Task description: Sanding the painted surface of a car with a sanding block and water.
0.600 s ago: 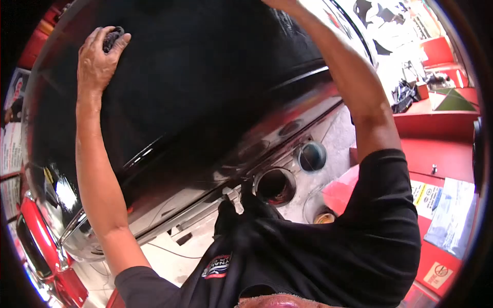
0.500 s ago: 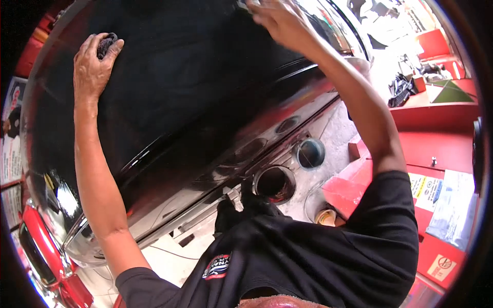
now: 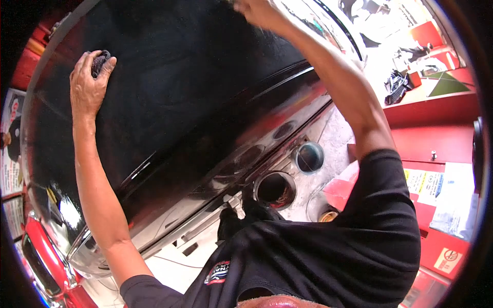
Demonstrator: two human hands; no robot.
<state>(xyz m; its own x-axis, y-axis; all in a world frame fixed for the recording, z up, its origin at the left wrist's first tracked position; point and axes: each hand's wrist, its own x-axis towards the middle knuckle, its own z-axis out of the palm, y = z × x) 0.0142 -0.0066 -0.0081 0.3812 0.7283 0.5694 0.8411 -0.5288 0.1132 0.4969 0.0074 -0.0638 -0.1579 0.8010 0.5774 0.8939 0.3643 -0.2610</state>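
A glossy black car body panel (image 3: pixel 169 77) stretches across the view before me. On its left part my left hand (image 3: pixel 88 90) is closed around a crumpled dark cloth (image 3: pixel 101 64), pressed against the surface. My right hand (image 3: pixel 261 13) is at the top edge of the view, arm stretched out over the panel. Its fingers are curled and partly cut off by the frame, and what they hold cannot be made out.
Two round buckets, a dark one (image 3: pixel 276 191) and a bluish one (image 3: pixel 309 157), stand on the floor below the car's edge. At right is a red cabinet (image 3: pixel 426 138) with papers (image 3: pixel 452 205). A red vehicle (image 3: pixel 43 262) is at lower left.
My left hand, with the dark cloth, has moved slightly down toward me. My right hand has moved left and up, further out of the view.
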